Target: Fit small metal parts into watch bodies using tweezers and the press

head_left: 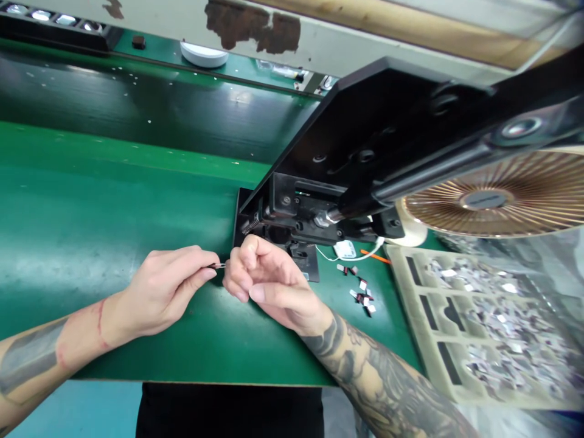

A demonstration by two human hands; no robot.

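Observation:
Over the green work surface (91, 207), my left hand (171, 289) pinches a thin metal tool (219, 266), perhaps tweezers, whose tips point at my other hand. My right hand (269, 280) is curled with thumb and fingertips close together, right beside those tips; whatever it may hold is too small or hidden to name. Just behind my right hand stands a black metal press (292, 207), its base partly covered by that hand. Several small dark and white pieces (362, 295) lie loose to the right of the hand.
At the right, a beige compartment tray (406, 310) holds many small shiny parts. Behind it is a round fan (502, 194). The press arm (410, 176) slants toward the upper right. An orange stick (375, 256) and a white cable (365, 257) lie near the press.

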